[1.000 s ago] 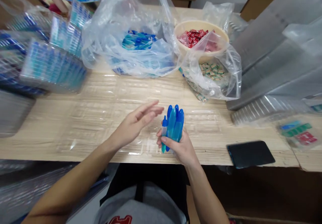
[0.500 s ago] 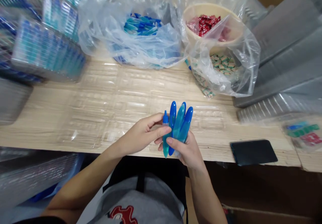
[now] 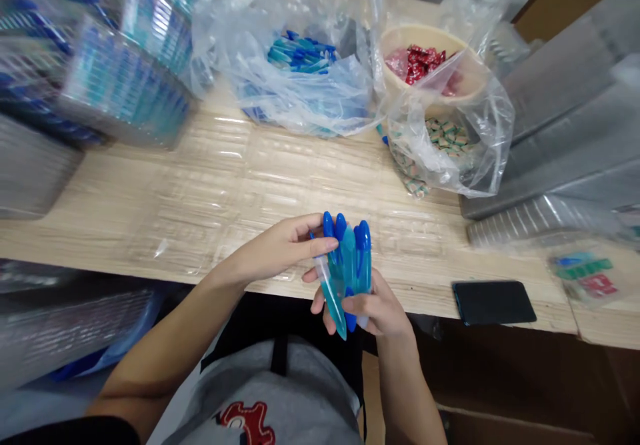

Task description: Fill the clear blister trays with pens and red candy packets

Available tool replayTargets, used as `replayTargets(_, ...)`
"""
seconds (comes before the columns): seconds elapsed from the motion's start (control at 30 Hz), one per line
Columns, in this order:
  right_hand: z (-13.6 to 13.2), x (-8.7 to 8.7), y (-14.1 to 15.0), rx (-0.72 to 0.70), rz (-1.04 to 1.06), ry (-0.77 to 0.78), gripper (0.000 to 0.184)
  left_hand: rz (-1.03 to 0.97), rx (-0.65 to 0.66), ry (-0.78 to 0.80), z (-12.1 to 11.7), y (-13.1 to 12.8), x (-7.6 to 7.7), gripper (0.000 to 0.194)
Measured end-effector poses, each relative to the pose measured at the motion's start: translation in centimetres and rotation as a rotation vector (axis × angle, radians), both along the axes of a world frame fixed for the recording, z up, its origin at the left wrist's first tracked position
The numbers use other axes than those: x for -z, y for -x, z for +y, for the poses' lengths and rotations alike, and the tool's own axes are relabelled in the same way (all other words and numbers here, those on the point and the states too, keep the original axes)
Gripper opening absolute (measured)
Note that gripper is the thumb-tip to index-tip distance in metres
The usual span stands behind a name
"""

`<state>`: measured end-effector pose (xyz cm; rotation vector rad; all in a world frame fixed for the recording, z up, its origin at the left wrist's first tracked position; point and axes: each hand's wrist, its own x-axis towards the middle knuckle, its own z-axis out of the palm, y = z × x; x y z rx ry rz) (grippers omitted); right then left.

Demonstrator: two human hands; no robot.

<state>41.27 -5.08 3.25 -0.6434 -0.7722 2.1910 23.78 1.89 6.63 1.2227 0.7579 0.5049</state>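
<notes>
Over the table's front edge, my right hand is closed around a bunch of slim pen-shaped tubes with teal liquid and rounded blue caps. They stand roughly upright, caps away from me. My left hand pinches the left side of the bunch near the caps, thumb on top. At that side a tube with a thin blue nozzle leans, its pointed teal end toward me. The left fingertips are partly hidden behind the tubes. Below both hands, the table holds clear plastic blister trays.
A plastic bag of blue and teal tubes lies at the back. Right of it are a cream tub with red packets and a bag of small green-beige pieces. A phone lies at front right; filled packs are stacked left.
The nozzle tube has swung from upright to leaning, its nozzle now left behind my left fingers. The bunch has shifted slightly left and another blue cap shows. The camera view has turned.
</notes>
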Motion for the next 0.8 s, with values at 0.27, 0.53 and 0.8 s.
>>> replayTargets(0.27,-1.8,0.4,0.6,-0.091,0.000,0.105,0.046,0.038,0.015,-0.075,-0.8,2.2,-0.6,0.029)
replayTargets(0.53,-3.0,2.8,-0.1,-0.052,-0.089,0.212,0.037,0.102,-0.221,-0.034,-2.4,4.3,2.7,0.017)
replayTargets(0.8,-1.5,2.4,-1.3,0.120,-0.202,0.235,0.022,0.063,-0.899,-0.037,-2.1,11.9,4.9,0.030)
